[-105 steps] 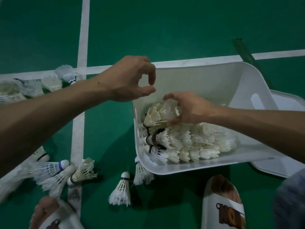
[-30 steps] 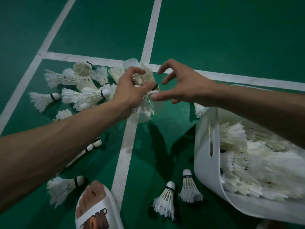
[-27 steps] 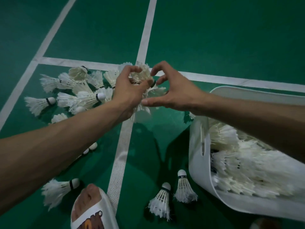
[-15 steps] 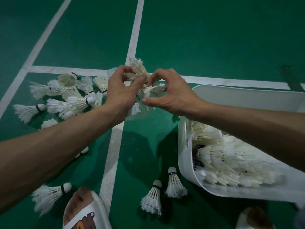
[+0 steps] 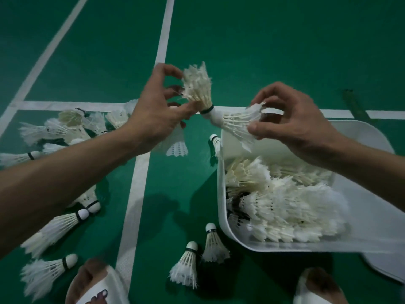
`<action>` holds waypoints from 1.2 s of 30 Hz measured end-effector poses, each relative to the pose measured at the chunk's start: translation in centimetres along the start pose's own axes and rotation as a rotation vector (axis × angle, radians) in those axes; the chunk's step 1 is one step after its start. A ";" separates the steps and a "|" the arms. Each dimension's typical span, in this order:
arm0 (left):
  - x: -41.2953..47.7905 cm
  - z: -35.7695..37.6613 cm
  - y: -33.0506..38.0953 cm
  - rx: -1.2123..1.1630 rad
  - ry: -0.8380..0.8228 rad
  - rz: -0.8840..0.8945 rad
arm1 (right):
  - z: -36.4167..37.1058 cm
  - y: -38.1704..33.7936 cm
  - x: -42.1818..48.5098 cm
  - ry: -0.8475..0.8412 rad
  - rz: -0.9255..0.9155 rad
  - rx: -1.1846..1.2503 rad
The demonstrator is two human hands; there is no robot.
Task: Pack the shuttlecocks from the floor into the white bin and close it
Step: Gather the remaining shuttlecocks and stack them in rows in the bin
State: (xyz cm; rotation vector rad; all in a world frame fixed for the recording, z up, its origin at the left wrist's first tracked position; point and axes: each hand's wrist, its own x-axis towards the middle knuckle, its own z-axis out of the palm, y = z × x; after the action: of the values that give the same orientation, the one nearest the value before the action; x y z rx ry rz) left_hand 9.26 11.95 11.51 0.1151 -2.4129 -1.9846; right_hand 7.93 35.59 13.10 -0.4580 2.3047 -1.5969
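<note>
Head view, half a second on: lifted clear of the floor pile (image 5: pixel 72 126) and drawn apart. Pinched in the curled fingertips of the left hand (image 5: pixel 157 115), a feathered stack (image 5: pixel 198 86); pinched by its skirt in the right hand (image 5: pixel 291 126), one shuttlecock (image 5: pixel 238 122), just over the white bin (image 5: pixel 221 194) rim. Likely a drop-in next; many left on the floor, lid (image 5: pixel 381 268) off.

Two hands, one shuttlecock each, above green court floor (image 5: pixel 263 51).
Left hand (image 5: pixel 153 113) pinches shuttlecock (image 5: pixel 197 86); right hand (image 5: pixel 291 126) grips second shuttlecock (image 5: pixel 238 123), corks meeting. White bin (image 5: pixel 306 247): part-filled, open. Loose shuttlecocks (image 5: pixel 186 264): scattered left and beside bin.
</note>
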 end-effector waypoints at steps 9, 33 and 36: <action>1.0 5.3 2.0 0.165 -0.256 0.000 | -6.4 4.4 -3.7 0.136 0.134 -0.106; 3.8 12.5 2.4 0.345 -0.516 -0.083 | -3.4 13.3 -2.6 0.012 0.376 -0.072; 3.9 12.8 1.7 0.317 -0.526 -0.116 | -3.1 13.5 -2.9 -0.019 0.369 -0.180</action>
State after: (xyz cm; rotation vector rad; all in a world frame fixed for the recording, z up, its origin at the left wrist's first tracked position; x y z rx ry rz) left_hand 4.51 24.50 10.59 -0.3122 -3.0985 -1.8350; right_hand 8.07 43.91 1.68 -0.0761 2.3586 -1.2128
